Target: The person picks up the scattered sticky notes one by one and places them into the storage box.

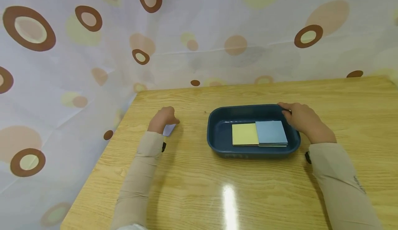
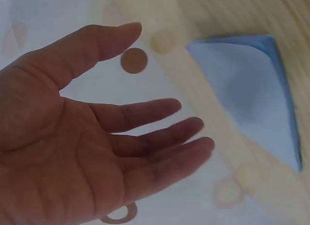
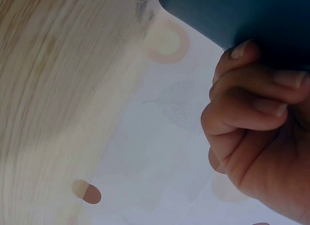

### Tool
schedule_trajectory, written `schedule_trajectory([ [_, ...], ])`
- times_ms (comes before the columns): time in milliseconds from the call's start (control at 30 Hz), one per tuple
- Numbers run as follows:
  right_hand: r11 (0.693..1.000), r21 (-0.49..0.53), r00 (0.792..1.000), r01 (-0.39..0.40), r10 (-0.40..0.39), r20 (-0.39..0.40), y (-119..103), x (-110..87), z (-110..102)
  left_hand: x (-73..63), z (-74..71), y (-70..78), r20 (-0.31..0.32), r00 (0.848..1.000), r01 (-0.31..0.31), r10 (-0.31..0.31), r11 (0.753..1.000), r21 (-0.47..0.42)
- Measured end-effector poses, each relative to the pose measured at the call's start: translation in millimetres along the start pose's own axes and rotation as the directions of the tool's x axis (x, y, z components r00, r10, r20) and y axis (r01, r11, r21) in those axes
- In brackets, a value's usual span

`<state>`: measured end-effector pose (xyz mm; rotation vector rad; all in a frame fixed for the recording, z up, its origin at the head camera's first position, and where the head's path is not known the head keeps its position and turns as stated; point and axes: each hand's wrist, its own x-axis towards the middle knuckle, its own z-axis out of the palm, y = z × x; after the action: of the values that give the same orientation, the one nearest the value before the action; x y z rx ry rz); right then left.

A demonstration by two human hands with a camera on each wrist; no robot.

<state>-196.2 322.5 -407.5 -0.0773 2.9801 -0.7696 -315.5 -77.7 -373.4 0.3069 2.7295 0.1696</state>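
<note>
On the left part of the table, a folded piece of blue paper lies partly hidden behind my left hand. The left wrist view shows that hand with thumb and fingers spread, apart from the blue paper, whose sheet looks bent over at one corner. My right hand grips the far right corner of a dark blue plastic tray. Its curled fingers show against the tray's wall in the right wrist view. Inside the tray lie yellow paper squares and light blue paper squares, the blue overlapping the yellow.
The wooden table has a bright light reflection near its front. A white sheet with brown and yellow circles hangs along the table's back and left edges.
</note>
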Motion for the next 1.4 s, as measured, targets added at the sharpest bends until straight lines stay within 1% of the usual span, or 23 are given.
schedule_trajectory([
  [67,1.0,0.0,1.0,-0.001,0.001,0.001,-0.2,-0.8,-0.7,-0.1,4.0,-7.2,0.026,0.995,0.093,-0.093,0.996,-0.001],
  [133,1.0,0.001,1.0,-0.001,0.001,0.007,0.2,-0.9,-1.3,-0.4,7.6,-13.6,0.038,0.986,0.165,-0.164,0.986,-0.022],
  [200,1.0,0.005,1.0,-0.001,0.0,0.012,0.6,-0.9,-1.6,-0.3,10.1,-19.1,0.033,0.979,0.205,-0.203,0.978,-0.04],
  [267,1.0,0.005,1.0,0.003,-0.003,0.01,0.5,-0.8,-1.7,0.0,11.5,-24.1,0.023,0.978,0.211,-0.209,0.976,-0.059],
  [333,1.0,0.005,1.0,0.005,-0.005,0.009,0.5,-0.5,-1.6,0.8,11.9,-28.3,0.009,0.98,0.198,-0.198,0.977,-0.073],
  [467,1.0,0.004,1.0,0.007,-0.007,0.005,0.3,-0.7,-1.9,3.0,12.5,-35.3,0.002,0.982,0.189,-0.19,0.976,-0.11],
  [567,1.0,0.008,1.0,0.005,-0.006,0.008,0.4,-1.5,-2.4,4.5,14.5,-40.3,-0.011,0.983,0.178,-0.181,0.977,-0.116],
  [700,1.0,0.013,1.0,0.01,-0.01,0.004,0.1,-2.4,-3.4,5.8,17.3,-46.3,-0.029,0.988,0.148,-0.15,0.986,-0.083],
  [900,1.0,0.023,1.0,0.007,-0.007,0.004,-1.1,-1.8,-2.3,4.0,18.8,-52.9,-0.015,0.993,0.117,-0.117,0.993,-0.029],
  [967,1.0,0.029,1.0,0.002,-0.002,0.005,-1.0,-1.7,-2.3,3.2,17.6,-52.7,-0.008,0.995,0.103,-0.103,0.995,-0.013],
  [1200,1.0,0.027,1.0,-0.01,0.01,0.007,-1.0,-1.7,-1.7,-1.5,13.9,-46.9,0.013,0.998,0.056,-0.058,0.995,0.088],
  [1267,1.0,0.022,1.0,-0.012,0.012,0.007,-1.3,-1.8,-1.7,-1.9,12.5,-44.5,0.014,0.999,0.047,-0.049,0.995,0.083],
  [1367,1.0,0.02,1.0,-0.011,0.011,0.005,-1.5,-2.1,-2.2,-1.4,9.0,-40.4,0.005,1.0,0.022,-0.022,0.999,0.027],
  [1400,1.0,0.02,1.0,-0.009,0.009,0.004,-1.4,-2.2,-2.6,-0.8,7.6,-38.9,0.002,1.0,0.002,-0.002,1.0,0.01],
])
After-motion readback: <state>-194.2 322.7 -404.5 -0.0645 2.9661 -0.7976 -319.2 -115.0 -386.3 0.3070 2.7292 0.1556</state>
